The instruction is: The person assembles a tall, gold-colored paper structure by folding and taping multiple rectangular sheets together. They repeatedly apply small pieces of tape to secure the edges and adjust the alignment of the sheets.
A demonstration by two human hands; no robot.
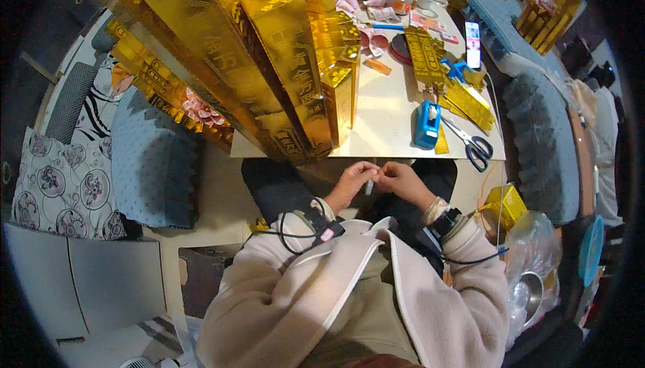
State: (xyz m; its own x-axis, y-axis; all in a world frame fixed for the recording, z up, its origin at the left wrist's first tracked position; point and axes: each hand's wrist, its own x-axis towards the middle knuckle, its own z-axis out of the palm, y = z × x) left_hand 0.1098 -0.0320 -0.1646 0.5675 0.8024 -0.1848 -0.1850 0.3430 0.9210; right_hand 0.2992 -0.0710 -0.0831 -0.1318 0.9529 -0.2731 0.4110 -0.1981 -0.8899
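My left hand (pixel 352 181) and my right hand (pixel 401 180) meet fingertip to fingertip over my lap, just below the front edge of the low table (pixel 383 133). Between the fingers is a small, thin pale thing (pixel 371 180); it is too small to tell what it is. Both wrists carry dark bands with cables. Tall gold foil boxes (pixel 289 59) are stacked on the table directly above my hands.
On the table lie a blue tape dispenser (pixel 426 125), black-handled scissors (pixel 470 145), flat gold foil sheets (pixel 424 56), a phone (pixel 472 43) and pink paper bits. A blue-grey cushion (pixel 151 166) is at left, another (pixel 541 146) at right. A plastic bag with a metal bowl (pixel 531 287) sits lower right.
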